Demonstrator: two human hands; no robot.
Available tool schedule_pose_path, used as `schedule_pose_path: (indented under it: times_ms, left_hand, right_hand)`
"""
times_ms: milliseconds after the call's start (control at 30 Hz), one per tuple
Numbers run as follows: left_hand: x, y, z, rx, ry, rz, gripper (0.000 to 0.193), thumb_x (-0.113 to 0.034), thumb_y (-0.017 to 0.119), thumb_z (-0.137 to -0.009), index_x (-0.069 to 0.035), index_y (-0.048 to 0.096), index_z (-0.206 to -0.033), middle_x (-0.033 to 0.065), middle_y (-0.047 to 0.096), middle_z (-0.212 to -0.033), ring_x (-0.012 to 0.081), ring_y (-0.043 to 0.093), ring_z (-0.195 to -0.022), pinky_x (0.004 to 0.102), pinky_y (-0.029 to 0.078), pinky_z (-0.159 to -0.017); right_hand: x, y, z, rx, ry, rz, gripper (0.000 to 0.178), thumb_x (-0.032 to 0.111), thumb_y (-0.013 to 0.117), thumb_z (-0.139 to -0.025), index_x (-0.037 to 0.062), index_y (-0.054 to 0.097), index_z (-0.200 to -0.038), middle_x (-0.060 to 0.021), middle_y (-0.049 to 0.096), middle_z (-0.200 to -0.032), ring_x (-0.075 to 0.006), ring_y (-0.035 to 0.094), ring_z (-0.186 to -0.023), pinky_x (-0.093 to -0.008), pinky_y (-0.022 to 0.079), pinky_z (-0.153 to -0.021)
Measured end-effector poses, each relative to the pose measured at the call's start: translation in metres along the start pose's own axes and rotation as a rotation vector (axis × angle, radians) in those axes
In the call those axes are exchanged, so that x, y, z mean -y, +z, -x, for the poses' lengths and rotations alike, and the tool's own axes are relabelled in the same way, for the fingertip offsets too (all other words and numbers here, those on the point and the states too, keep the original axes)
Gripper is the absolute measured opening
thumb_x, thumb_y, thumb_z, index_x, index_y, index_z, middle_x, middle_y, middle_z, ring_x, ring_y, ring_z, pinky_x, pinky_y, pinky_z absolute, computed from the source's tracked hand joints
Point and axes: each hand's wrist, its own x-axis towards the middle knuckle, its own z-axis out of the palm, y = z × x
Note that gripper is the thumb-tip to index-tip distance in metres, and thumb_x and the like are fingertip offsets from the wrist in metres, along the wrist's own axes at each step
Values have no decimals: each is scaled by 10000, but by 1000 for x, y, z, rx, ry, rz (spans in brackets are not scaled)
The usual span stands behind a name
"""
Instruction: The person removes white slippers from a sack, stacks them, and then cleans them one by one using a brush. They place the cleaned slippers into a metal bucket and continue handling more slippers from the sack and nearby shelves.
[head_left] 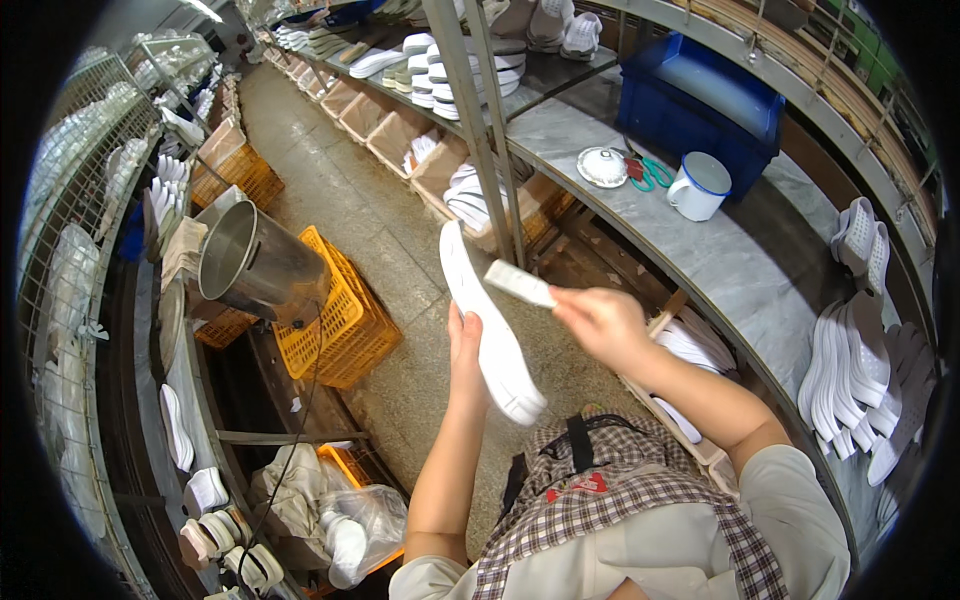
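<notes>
A white shoe sole (490,325) stands tilted lengthwise in front of me. My left hand (466,350) is closed around its middle from the left, with the thumb along the edge. My right hand (606,325) grips the end of a flat white tool (518,284), which looks like a short brush or scraper. Motion smears the tool and the fingers on it, so its exact kind cannot be made out. The tool's free end points at the sole's right side, with a small gap between them.
On the right, a grey bench (745,255) bears a blue bin (700,100), an enamel mug (699,187), a lid (603,167), green-handled scissors (655,175) and stacked soles (845,370). To the left, a metal pot (265,260) sits on yellow crates (345,330). Bins of soles line the aisle.
</notes>
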Motion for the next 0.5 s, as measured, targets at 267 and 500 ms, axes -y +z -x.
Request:
schedule_pose_path:
  times_ms: [267,500]
  left_hand:
    - [-10,-22,0,61,102,76,623,-489,470,-901,-73,273,-1320,141,515,-1055,225,576,-914,346,506,-754]
    - [-20,-21,10,84,75,20,806,-366,516,-891,-37,34,-1447,252,383,-1302,294,559,-1039,343,538,-756]
  right_hand:
    - [1,4,32,171,-201,-1,240,143,661,-807,68,684,-1033,-66,607,-628,-160,548,-478,-294,410,-422]
    - [2,9,33,154,-246,82,247,146,658,-805,75,680,-1041,-30,610,-605,-134,527,-447,-263,391,-385]
